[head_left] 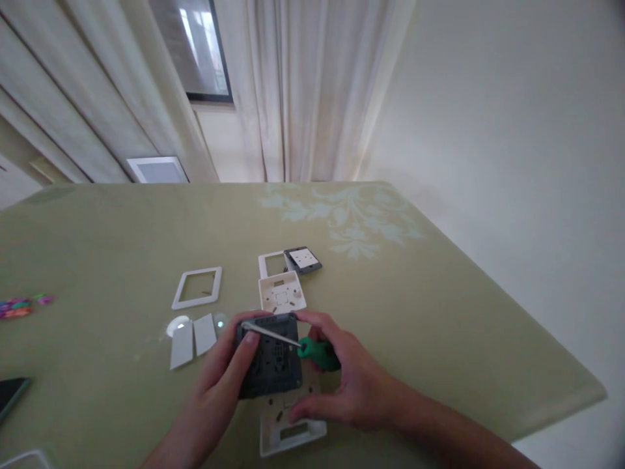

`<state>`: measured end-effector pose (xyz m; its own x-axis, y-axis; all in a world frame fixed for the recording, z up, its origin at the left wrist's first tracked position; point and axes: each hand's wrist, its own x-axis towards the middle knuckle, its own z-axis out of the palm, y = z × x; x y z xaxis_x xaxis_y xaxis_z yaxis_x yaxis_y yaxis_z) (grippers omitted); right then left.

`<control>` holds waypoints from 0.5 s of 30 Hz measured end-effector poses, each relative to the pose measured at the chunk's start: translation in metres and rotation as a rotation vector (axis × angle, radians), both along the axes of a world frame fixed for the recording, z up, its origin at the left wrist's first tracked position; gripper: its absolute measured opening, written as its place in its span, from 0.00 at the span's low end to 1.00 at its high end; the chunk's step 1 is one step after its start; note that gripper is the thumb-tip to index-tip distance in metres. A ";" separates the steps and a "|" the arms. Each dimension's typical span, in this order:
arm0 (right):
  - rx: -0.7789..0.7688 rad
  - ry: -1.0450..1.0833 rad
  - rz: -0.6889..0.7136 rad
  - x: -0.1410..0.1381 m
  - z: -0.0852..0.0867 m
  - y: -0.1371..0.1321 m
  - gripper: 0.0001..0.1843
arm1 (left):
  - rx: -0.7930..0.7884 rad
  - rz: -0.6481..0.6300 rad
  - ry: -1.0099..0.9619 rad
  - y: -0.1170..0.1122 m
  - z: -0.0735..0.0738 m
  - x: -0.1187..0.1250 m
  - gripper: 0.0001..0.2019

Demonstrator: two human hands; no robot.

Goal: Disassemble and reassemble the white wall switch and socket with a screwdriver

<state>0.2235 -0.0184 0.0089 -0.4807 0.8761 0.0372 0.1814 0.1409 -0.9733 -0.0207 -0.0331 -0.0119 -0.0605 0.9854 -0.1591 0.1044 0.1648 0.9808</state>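
Note:
My left hand is closed on the left side of a dark grey wall switch module, thumb on its face. My right hand grips the green handle of a screwdriver, and its index finger touches the module's upper right corner. The metal shaft lies slanted across the module, its tip by the upper left corner near my left thumb. Below the module, partly hidden by it and my right hand, is a white mounting box. A second white box sits just beyond the module.
A white frame and two white switch plates lie to the left. Farther back, another dark module with a white face rests against a second frame. Small colourful pieces and a dark flat object lie far left.

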 end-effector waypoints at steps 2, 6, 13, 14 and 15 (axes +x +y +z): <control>0.026 -0.038 -0.015 0.000 -0.003 -0.002 0.61 | -0.037 -0.070 -0.062 -0.004 0.002 0.002 0.27; -0.004 -0.005 -0.004 0.004 -0.004 -0.002 0.54 | -0.152 -0.189 -0.191 -0.011 0.002 0.003 0.31; -0.230 0.178 -0.016 0.002 0.005 0.001 0.32 | -0.122 -0.312 -0.256 -0.012 0.009 0.007 0.25; -0.240 0.203 -0.017 0.001 0.005 0.002 0.30 | -0.114 -0.317 -0.259 -0.012 0.010 0.008 0.24; -0.245 0.214 -0.018 0.001 0.004 0.002 0.29 | -0.107 -0.319 -0.257 -0.012 0.010 0.008 0.23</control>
